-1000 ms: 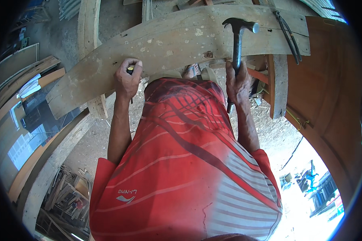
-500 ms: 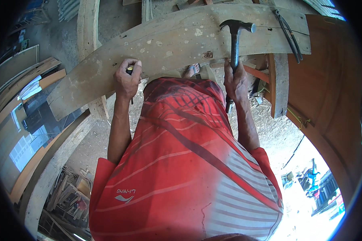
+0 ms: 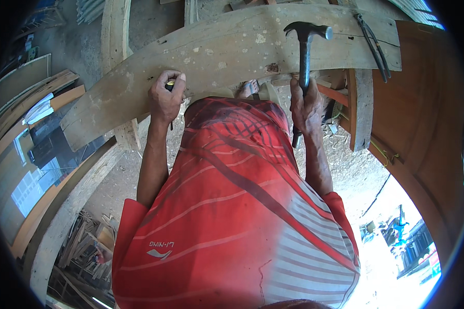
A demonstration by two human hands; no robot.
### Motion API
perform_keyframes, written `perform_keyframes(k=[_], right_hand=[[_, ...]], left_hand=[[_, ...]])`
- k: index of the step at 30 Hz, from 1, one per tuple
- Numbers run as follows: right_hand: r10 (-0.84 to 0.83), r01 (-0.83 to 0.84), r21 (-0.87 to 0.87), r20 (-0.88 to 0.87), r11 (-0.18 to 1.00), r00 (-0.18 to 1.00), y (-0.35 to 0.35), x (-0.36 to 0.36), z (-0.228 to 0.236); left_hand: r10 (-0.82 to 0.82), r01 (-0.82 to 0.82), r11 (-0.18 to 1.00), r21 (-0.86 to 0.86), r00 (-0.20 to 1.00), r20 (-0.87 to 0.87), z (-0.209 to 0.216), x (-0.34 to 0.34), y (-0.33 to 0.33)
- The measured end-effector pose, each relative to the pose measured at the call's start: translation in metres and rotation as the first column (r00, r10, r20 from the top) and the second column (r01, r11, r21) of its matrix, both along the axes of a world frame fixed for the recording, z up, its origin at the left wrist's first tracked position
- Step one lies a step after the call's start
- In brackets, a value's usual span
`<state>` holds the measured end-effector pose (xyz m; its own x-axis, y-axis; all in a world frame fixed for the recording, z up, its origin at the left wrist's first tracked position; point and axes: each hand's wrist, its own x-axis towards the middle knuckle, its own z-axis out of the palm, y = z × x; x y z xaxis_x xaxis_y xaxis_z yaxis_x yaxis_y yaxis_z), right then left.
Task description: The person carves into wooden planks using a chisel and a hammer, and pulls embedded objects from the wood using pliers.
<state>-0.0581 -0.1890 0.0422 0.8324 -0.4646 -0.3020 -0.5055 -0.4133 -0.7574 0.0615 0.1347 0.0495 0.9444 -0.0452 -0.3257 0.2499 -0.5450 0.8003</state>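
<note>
My right hand (image 3: pixel 308 109) is wrapped round the dark handle of a claw hammer (image 3: pixel 304 59). The hammer's head points away from me, over the wooden board (image 3: pixel 216 49), and its handle end sticks out below my fist. At the board's near edge, my left hand (image 3: pixel 165 103) is closed on a slim dark tool with a yellow end (image 3: pixel 170 84). Its thin lower part shows below the fist; my fingers hide the rest, so its exact kind is unclear. Long-handled pincers (image 3: pixel 372 49) lie on the board's right end.
A brown wooden panel (image 3: pixel 417 113) stands at the right, beside a timber post (image 3: pixel 361 108). On the left, a surface holds papers (image 3: pixel 38 110) and planks (image 3: pixel 33 98). Scrap wood (image 3: pixel 90 244) is piled at the lower left. A sandalled foot (image 3: pixel 249 88) shows beneath the board.
The hammer and my right hand have shifted slightly right. My left hand has moved a little to the right, its grip unchanged. The whole view has shifted slightly too.
</note>
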Motion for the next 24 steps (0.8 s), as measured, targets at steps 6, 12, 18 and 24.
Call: perform_keyframes(k=[6, 12, 18, 24], right_hand=[[0.004, -0.004, -0.001, -0.062, 1.000, 0.998, 0.001, 0.000, -0.013], [-0.112, 0.113, 0.156, -0.018, 0.981, 0.994, 0.007, 0.000, 0.000], [-0.004, 0.005, 0.046, -0.016, 0.999, 1.000, 0.003, -0.003, -0.002], [-0.062, 0.067, 0.079, -0.062, 0.995, 0.996, 0.005, -0.009, -0.014]], left_hand=[[-0.009, 0.009, 0.999, -0.031, 1.000, 0.013, -0.004, 0.000, 0.004], [-0.022, 0.022, 0.999, -0.023, 1.000, 0.016, 0.001, 0.001, 0.000], [-0.021, 0.021, 0.999, -0.046, 1.000, -0.001, 0.000, 0.002, 0.001], [-0.031, 0.031, 0.998, -0.057, 1.000, -0.001, 0.000, 0.002, 0.002]])
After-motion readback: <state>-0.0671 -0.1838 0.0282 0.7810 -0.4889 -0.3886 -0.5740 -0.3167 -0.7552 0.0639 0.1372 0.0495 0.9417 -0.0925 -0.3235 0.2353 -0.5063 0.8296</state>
